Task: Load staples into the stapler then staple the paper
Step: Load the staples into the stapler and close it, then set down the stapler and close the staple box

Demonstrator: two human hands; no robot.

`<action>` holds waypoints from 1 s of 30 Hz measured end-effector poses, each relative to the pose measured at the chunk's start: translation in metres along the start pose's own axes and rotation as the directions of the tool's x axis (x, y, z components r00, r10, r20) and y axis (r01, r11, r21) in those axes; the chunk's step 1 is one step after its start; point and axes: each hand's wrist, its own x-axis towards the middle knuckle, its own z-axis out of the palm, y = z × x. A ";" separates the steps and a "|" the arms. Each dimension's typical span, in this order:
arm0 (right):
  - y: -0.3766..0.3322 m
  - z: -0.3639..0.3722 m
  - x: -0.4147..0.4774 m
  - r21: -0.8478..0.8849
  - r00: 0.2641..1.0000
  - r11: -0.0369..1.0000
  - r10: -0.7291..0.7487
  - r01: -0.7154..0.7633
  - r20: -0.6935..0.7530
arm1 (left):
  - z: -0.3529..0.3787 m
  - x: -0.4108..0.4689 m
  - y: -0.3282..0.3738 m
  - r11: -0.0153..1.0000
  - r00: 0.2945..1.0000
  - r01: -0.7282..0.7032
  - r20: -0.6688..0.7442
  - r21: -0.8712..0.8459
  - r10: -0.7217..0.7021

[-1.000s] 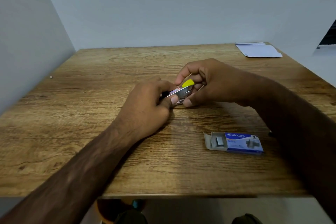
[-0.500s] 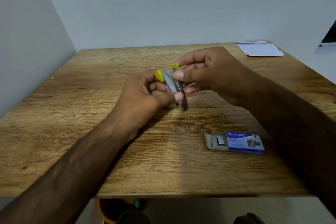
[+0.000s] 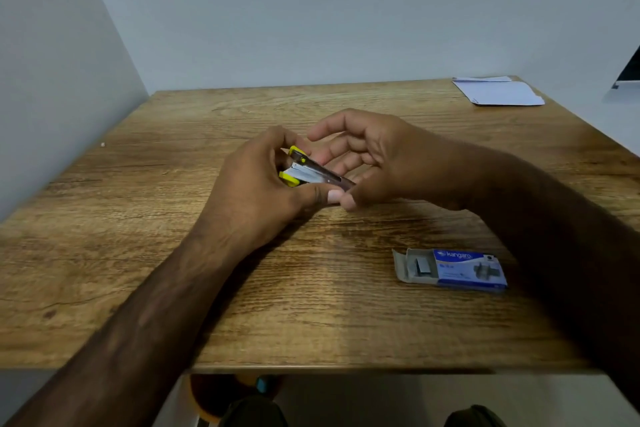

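A small yellow and silver stapler [image 3: 310,173] is held above the middle of the wooden table [image 3: 138,253], hinged open in a narrow V with the yellow ends to the left. My left hand [image 3: 258,185] grips its left and lower part. My right hand [image 3: 377,163] pinches the stapler's right tip between thumb and fingers, its other fingers spread. A blue box of staples [image 3: 450,267] lies open at the near right, grey staple strips showing in its tray. White paper [image 3: 498,92] lies at the far right corner.
Pale walls close the table on the left and at the back. The near table edge runs below my forearms, with dark shapes on the floor beneath it. A dark object shows at the far right edge of the view.
The stapler was lifted off the table, swung upright, and now lies tilted and hinged open between both hands. The staple box and paper have not moved.
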 end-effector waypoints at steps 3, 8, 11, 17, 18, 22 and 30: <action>0.002 0.004 0.002 -0.110 1.000 0.994 0.015 -0.018 -0.021 | -0.002 0.000 -0.003 0.995 1.000 -0.023 -0.017 0.094 0.025; 0.002 0.005 0.002 -0.139 0.999 0.990 0.013 -0.018 -0.037 | -0.008 0.001 -0.008 0.985 0.999 -0.054 0.014 0.166 0.053; 0.002 0.005 0.002 -0.148 0.999 0.989 0.012 -0.017 -0.033 | -0.010 -0.001 -0.007 0.979 0.999 -0.046 0.034 0.200 0.040; 0.002 0.004 0.001 -0.147 0.999 0.989 0.002 -0.007 -0.037 | -0.016 -0.004 -0.010 0.960 0.995 -0.023 0.101 0.277 -0.006; 0.002 0.004 0.002 -0.153 0.999 0.988 0.001 -0.006 -0.033 | -0.016 -0.004 -0.011 0.954 0.994 -0.024 0.108 0.298 -0.009; 0.002 0.005 0.003 -0.179 1.000 0.984 0.011 -0.014 -0.019 | -0.016 -0.006 -0.014 0.946 0.994 -0.033 0.114 0.323 -0.004; -0.019 -0.001 -0.020 -0.244 0.988 0.968 0.020 -0.057 -0.152 | -0.021 -0.025 0.003 0.963 0.987 -0.103 -0.095 0.249 0.130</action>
